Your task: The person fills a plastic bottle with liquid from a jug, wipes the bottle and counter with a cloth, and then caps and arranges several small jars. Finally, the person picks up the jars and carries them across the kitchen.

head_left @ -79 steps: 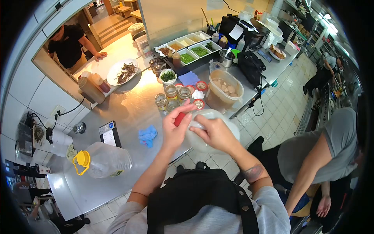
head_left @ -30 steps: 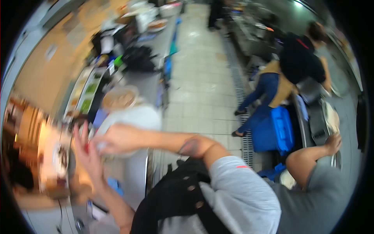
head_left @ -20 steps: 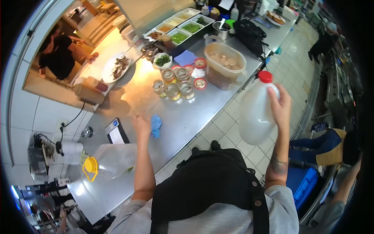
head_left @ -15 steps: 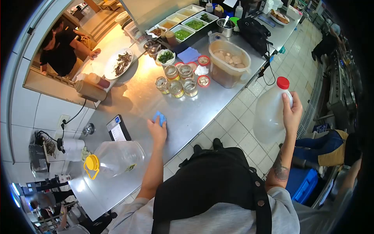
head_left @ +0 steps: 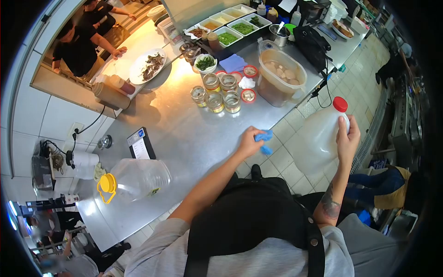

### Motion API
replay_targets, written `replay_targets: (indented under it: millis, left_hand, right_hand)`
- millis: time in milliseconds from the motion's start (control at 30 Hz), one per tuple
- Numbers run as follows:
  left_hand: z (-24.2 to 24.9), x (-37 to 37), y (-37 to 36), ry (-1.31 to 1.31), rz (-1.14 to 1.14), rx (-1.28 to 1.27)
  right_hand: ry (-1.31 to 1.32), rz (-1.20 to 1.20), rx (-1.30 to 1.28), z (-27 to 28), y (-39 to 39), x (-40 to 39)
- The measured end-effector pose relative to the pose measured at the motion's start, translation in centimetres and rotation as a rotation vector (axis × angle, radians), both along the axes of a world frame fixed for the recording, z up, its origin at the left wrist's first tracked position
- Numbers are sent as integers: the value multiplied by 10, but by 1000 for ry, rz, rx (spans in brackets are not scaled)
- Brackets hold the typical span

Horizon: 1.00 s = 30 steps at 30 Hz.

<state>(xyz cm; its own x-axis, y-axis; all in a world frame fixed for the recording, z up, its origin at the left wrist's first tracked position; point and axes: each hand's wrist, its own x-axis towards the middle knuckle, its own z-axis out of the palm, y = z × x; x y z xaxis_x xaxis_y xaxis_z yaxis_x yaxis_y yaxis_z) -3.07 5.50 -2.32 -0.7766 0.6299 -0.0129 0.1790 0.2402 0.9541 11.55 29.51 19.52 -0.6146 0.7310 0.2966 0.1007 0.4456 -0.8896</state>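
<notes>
Indeed, the left hand (head_left: pixel 251 141) had its fingers bunched narrowly round one crumpled blue cloth (head_left: pixel 264 135) by the worktop (head_left: pixel 189 138) edge. The right hand (head_left: pixel 347 141) curled its fingers, wider apart, around one red-capped translucent jug (head_left: pixel 314 141) above the floor (head_left: pixel 282 161). Five glass jars (head_left: pixel 214 101) and one yellow-capped bottle (head_left: pixel 140 180) occupied the worktop.

A light grey, short-sleeved T-shirt (head_left: pixel 249 261) spans the bottom of the frame under a black apron (head_left: pixel 249 221) with wide straps (head_left: pixel 315 256). Two round metal snaps (head_left: pixel 314 242) (dull, coin-like) dot the lower right. The right forearm bears a tattoo (head_left: pixel 330 207); a dark shoe (head_left: pixel 256 171) shows near the centre.
</notes>
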Motion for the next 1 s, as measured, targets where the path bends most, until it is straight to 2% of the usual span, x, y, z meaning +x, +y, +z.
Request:
replay_targets:
  millis: [100, 133, 233, 333, 433, 467, 567, 600, 700, 800, 933, 1000]
  left_hand:
    - [13, -25, -16, 67, 199, 118]
    - [18, -33, -35, 116, 251, 43]
    - [-5, -37, -98, 537, 293, -406]
    - [3, -7, -105, 629, 229, -392]
    - [-3, 15, -77, 559, 207, -387]
    - [-7, 22, -66, 614, 158, -419]
    - [-12, 32, -39, 685, 105, -537]
    - [-13, 31, -36, 744, 105, -507]
    - [0, 34, -37, 759, 47, -624]
    - [-12, 49, -66, 901, 88, -623]
    - [0, 49, -143, 747, 45, -694]
    - [3, 36, -159, 764, 33, -681]
  right_hand:
    - [-1, 3, 14, -2, 7, 1]
    - [1, 9, 8, -6, 9, 1]
    - [-27, 33, 74, -16, 10, -3]
    - [-30, 80, 190, -28, 6, -10]
    - [-19, 112, 39, -17, -9, -18]
    - [-14, 119, 24, -16, -10, -19]
    - [14, 125, -4, -10, -10, -24]
    - [21, 121, -3, -8, -11, -26]
    - [17, 123, 20, -11, -9, -23]
    - [-10, 105, 80, -13, 0, -20]
    - [-9, 91, 116, -15, 10, -17]
    - [1, 80, 131, -18, 10, -16]
